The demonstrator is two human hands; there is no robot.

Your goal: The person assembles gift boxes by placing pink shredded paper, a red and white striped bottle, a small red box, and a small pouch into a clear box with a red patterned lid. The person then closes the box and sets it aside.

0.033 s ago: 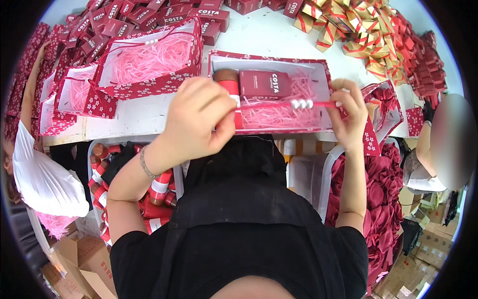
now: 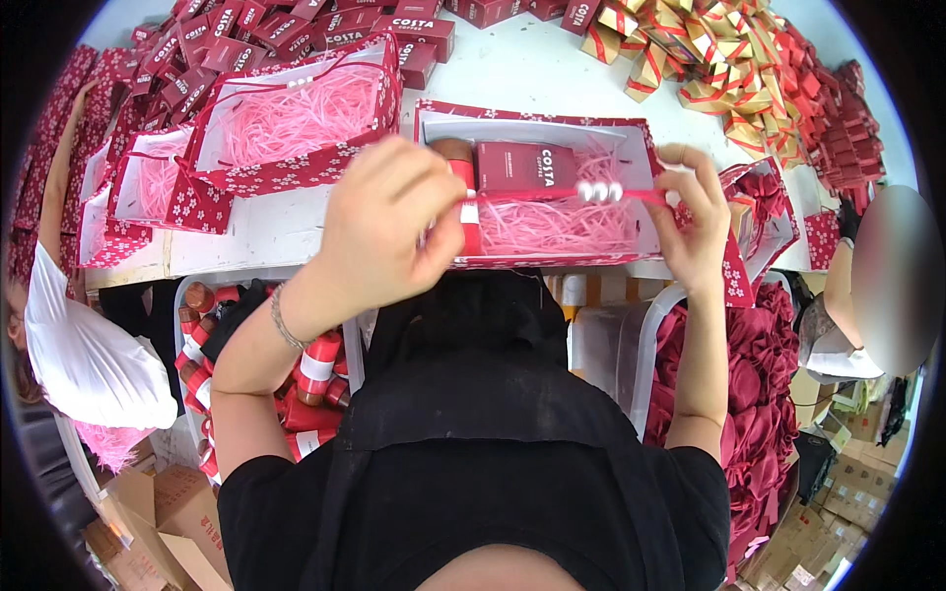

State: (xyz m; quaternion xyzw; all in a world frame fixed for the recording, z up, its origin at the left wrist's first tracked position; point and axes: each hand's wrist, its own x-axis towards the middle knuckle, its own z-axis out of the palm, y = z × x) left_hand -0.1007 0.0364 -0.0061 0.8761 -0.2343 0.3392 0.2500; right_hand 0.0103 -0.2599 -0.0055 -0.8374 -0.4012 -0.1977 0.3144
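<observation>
Before me on the table lies a red gift bag (image 2: pixel 639 133) patterned with white flowers, its white-lined mouth facing up. Pink shredded paper (image 2: pixel 562 229) fills it, with a dark red carton (image 2: pixel 522 167) and a red bottle (image 2: pixel 467 212) with a brown cap on top. A red cord (image 2: pixel 532 193) with several white beads (image 2: pixel 599 191) stretches across the opening. My left hand (image 2: pixel 394 212), blurred and closed, grips its left end. My right hand (image 2: pixel 696 212) pinches the other end beside the bag's right edge.
More bags with pink filling (image 2: pixel 296 118) stand at left; another bag (image 2: pixel 764 222) stands right. Dark red cartons (image 2: pixel 286 34) and gold boxes (image 2: pixel 724 59) pile up behind. Bins of red bottles (image 2: pixel 317 369) and dark red cloth (image 2: pixel 729 384) flank me. Other people work at both sides.
My left hand has risen slightly and blurred. The beaded cord is a little higher over the carton, while my right hand has barely shifted.
</observation>
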